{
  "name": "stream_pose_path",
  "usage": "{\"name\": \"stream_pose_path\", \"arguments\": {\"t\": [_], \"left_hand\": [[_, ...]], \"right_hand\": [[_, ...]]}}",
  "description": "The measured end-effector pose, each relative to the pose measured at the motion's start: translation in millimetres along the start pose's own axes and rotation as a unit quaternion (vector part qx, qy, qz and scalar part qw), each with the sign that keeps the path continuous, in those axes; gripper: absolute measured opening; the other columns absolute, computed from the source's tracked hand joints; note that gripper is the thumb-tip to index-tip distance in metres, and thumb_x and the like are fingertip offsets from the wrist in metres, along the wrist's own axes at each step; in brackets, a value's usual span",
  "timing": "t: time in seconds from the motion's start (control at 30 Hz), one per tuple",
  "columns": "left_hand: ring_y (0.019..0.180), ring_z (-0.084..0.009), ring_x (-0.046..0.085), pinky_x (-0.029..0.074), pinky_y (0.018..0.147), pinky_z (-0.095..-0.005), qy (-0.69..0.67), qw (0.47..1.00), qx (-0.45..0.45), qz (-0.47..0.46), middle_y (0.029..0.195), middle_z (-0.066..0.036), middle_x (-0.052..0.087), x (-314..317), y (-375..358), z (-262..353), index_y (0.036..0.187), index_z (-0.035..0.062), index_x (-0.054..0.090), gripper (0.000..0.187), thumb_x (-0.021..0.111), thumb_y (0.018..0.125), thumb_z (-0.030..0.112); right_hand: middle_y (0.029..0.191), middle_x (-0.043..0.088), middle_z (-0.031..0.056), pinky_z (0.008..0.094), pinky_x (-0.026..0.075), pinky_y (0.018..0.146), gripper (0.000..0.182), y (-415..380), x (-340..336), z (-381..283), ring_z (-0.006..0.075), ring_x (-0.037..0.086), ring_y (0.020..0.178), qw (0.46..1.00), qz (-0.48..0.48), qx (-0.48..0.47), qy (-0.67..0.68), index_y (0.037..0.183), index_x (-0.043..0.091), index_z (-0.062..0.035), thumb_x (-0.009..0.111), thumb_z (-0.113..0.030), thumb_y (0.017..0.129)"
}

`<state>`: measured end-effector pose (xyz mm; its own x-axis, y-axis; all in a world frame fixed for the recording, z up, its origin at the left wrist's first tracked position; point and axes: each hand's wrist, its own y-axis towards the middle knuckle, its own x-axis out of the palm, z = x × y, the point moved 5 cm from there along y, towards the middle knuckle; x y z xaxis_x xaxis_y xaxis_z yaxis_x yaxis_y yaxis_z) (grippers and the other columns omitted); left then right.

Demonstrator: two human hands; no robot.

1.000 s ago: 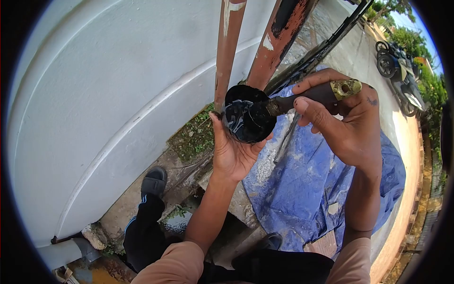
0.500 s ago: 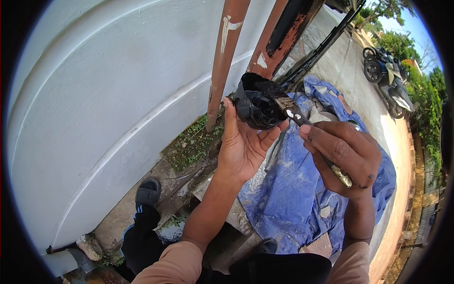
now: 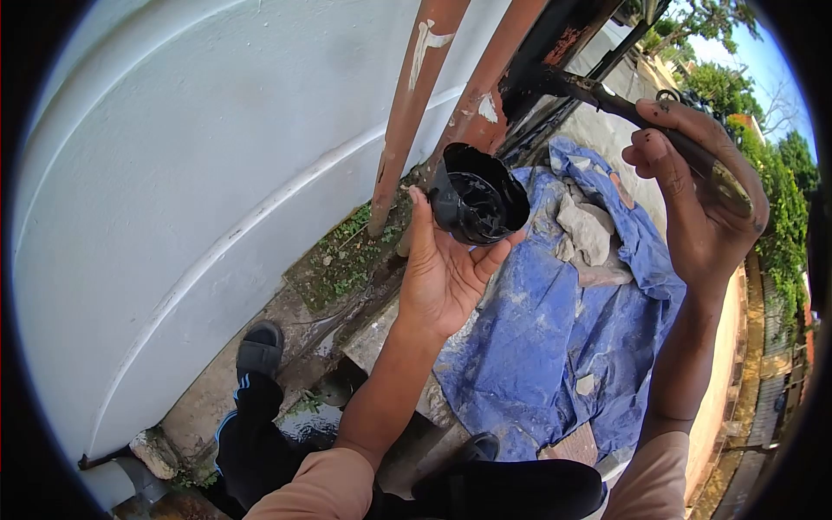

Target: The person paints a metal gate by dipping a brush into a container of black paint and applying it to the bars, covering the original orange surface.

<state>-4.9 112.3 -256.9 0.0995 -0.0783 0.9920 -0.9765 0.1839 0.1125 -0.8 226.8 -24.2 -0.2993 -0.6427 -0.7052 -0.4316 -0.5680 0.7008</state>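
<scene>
My left hand (image 3: 446, 277) holds a black cup (image 3: 479, 198) from below, its mouth tilted toward me, with glossy black paint inside. In my right hand (image 3: 706, 191) is a paintbrush (image 3: 607, 97), gripped by its handle. The brush's dark bristles are at the post (image 3: 568, 48), which is partly black and partly reddish brown. Against the dark surface, the exact contact of the bristle tips is hard to make out.
Two reddish-brown pipes stand beside the white wall (image 3: 191, 156). A blue tarp (image 3: 529, 347) with broken stones (image 3: 585, 230) on it lies on the ground at the right. Weeds (image 3: 338, 260) grow along the wall's foot. My sandaled foot (image 3: 260, 348) is at lower left.
My right hand has moved up and to the right, taking the brush out of the cup and over to the post. My left hand has stayed nearly in place with the cup.
</scene>
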Motion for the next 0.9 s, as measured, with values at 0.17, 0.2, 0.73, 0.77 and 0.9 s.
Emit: {"name": "stream_pose_path", "arguments": {"t": [0.17,0.2,0.73,0.77,0.9], "left_hand": [[0.099,-0.0385,0.07,0.065,0.079,-0.0383,-0.014,1.0,0.015,0.017,0.116,-0.026,0.066,-10,-12,6,0.129,-0.0031,0.054,0.076,0.048,0.094,0.064],[0.098,-0.0386,0.07,0.065,0.079,-0.0384,-0.008,1.0,0.018,0.023,0.115,-0.026,0.066,-11,-13,6,0.129,-0.0031,0.054,0.076,0.048,0.094,0.064],[0.095,-0.0398,0.071,0.065,0.076,-0.04,-0.045,0.999,-0.003,0.014,0.112,-0.028,0.067,-7,-23,1,0.128,-0.0046,0.054,0.08,0.047,0.093,0.067],[0.094,-0.0396,0.071,0.065,0.076,-0.0398,-0.042,0.999,-0.005,0.013,0.111,-0.028,0.067,-6,-24,1,0.128,-0.0044,0.055,0.08,0.047,0.093,0.068],[0.093,-0.0387,0.071,0.065,0.074,-0.0391,-0.032,0.999,-0.003,0.014,0.109,-0.027,0.068,-1,-25,5,0.126,-0.0035,0.056,0.08,0.048,0.092,0.069]], "right_hand": [[0.092,0.073,0.0141,0.0294,0.056,0.072,0.019,-1,28,-9,0.025,0.073,0.08,0.993,-0.117,-0.002,0.003,0.098,0.072,0.0014,0.074,0.003,0.079],[0.092,0.073,0.0135,0.0289,0.056,0.071,0.019,2,31,-4,0.0243,0.073,0.08,0.995,-0.097,-0.025,-0.004,0.099,0.072,0.0009,0.073,0.003,0.08],[0.1,0.073,0.0102,0.0251,0.056,0.066,0.019,51,-33,-13,0.014,0.07,0.08,0.998,-0.007,-0.021,-0.062,0.108,0.07,0.0014,0.069,-0.01,0.093],[0.099,0.073,0.0107,0.0252,0.056,0.066,0.019,48,-34,-17,0.0142,0.07,0.08,0.998,-0.013,-0.024,-0.063,0.107,0.07,0.0018,0.07,-0.009,0.092],[0.092,0.072,0.0135,0.0272,0.057,0.068,0.015,36,-7,-29,0.0171,0.07,0.078,0.99,-0.109,-0.085,-0.029,0.099,0.072,0.0018,0.074,0.0,0.084]]}}
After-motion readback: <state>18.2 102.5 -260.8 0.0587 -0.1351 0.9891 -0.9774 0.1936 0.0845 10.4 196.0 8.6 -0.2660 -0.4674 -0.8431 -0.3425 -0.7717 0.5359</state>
